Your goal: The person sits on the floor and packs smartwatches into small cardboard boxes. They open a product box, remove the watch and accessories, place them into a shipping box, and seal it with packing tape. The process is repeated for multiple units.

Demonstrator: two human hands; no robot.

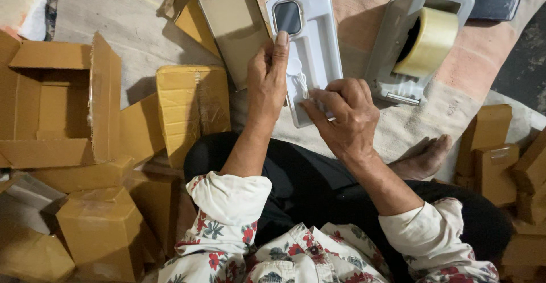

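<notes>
While an open cardboard box (57, 106) sits far left w/ sealed cartons, the left hand (267, 81) pinches the white tray's (318, 38) edge on the floor, right hand (341, 115) fingers pressed on its lower part, tape dispenser (418, 41) beside.

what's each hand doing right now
Left hand: closed on the edge of the white tray, fingertip by the watch face.
Right hand: fingers pinching the tray's lower end.
</notes>
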